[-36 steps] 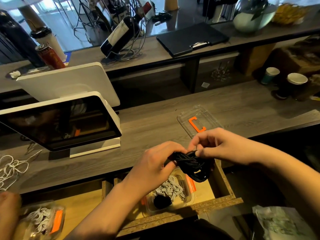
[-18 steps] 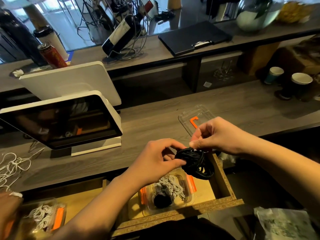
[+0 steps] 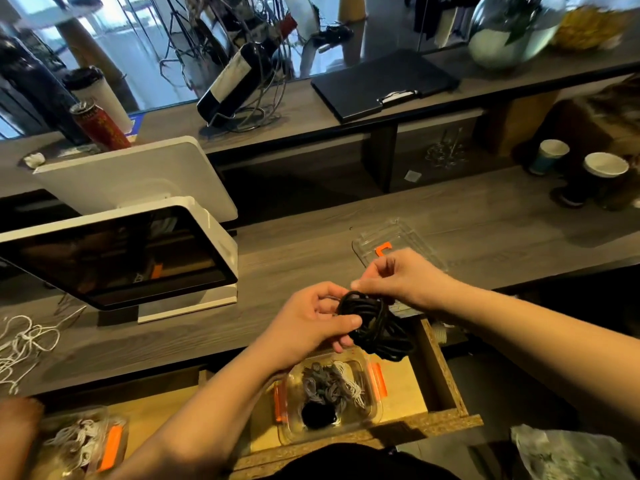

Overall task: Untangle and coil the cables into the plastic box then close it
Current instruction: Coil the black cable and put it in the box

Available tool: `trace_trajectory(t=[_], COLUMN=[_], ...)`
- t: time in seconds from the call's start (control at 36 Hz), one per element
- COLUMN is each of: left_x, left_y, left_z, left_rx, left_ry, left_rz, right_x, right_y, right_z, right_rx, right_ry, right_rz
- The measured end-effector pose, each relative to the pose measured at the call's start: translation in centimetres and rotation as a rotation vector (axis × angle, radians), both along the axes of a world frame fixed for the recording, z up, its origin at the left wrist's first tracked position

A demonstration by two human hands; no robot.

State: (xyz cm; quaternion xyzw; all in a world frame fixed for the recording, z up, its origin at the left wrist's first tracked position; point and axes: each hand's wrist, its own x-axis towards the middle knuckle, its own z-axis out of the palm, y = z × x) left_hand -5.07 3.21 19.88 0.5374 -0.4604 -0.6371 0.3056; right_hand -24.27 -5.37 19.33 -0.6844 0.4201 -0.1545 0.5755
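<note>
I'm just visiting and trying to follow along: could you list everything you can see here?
Black cable bundle: one, black, held over the drawer.
Plastic box: one, clear with orange clips, in the open drawer, holding cables.
Box lid: one, clear, on the counter.
Second box: one, lower left.
White cable: tangled, counter's left.
Screen: one, white-framed.
Wine bottle: one, on the shelf.
Paper cups: two, right.
Left hand, right hand: gripping the bundle.

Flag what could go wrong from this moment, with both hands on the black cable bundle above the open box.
The black cable bundle, held by the left hand and pinched by the right hand, looks loosely wound; it may spring apart when released. The open box already holds cables, so the bundle may bulge above the rim and stop the lid, lying on the counter, from closing.
</note>
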Motion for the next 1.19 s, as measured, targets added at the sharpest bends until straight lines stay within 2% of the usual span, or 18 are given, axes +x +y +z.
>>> trace_trajectory(t=[0.08, 0.17, 0.28, 0.42, 0.47, 0.58, 0.69, 0.78, 0.86, 0.92, 0.97, 1.06, 1.19], left_x=[-0.4, -0.8, -1.0, -0.7, -0.9, -1.5, -1.1, -1.0, -1.6, -2.1, -2.6, -2.6, -2.2], left_y=[-0.5, -0.6, -0.9, -1.4, -1.5, -2.0, -2.9, -3.5, -3.6, -3.3, -3.1, -3.4, -3.5], left_z=[-0.3, -0.5, -0.3, -0.6, -0.6, -0.8, -1.8, -2.4, -2.6, -2.2, -1.6, -1.3, -1.1], left_rx=[0.041, 0.097, 0.089, 0.072, 0.058, 0.054, 0.040, -0.010, -0.177, -0.236, -0.195, -0.109, -0.065], left_ry=[0.105, 0.253, 0.288, 0.476, 0.482, 0.399, 0.215, -0.013, -0.301, -0.343, -0.383, -0.473, -0.481], left_rz=[0.162, 0.320, 0.355, 0.348, 0.361, 0.398, 0.358, 0.357, 0.429, 0.364, 0.218, 0.086, 0.037], right_x=[-0.1, -0.8, -0.8, -0.9, -0.9, -1.1, -1.4, -1.4, -1.2, -0.7, -0.1, 0.3, -0.9], right_y=[0.5, 0.9, 0.3, -1.3, -1.6, -2.1, -2.5, -2.6, -2.6, -2.5, -2.2, -2.1, -2.6], right_z=[0.6, 0.5, 0.5, 1.8, 1.7, 1.1, 0.5, -0.1, -0.4, -0.7, -1.1, -1.5, -1.0], right_rx=[-0.163, -0.109, -0.080, 0.074, 0.119, 0.165, 0.205, 0.253, 0.271, 0.147, 0.028, 0.007, 0.066], right_ry=[-0.043, -0.063, -0.079, -0.197, -0.227, -0.214, -0.155, -0.153, -0.176, -0.115, -0.049, -0.017, -0.088], right_rz=[-0.029, 0.070, 0.124, 0.139, 0.118, 0.085, 0.095, 0.056, -0.018, -0.050, -0.068, -0.075, 0.029])
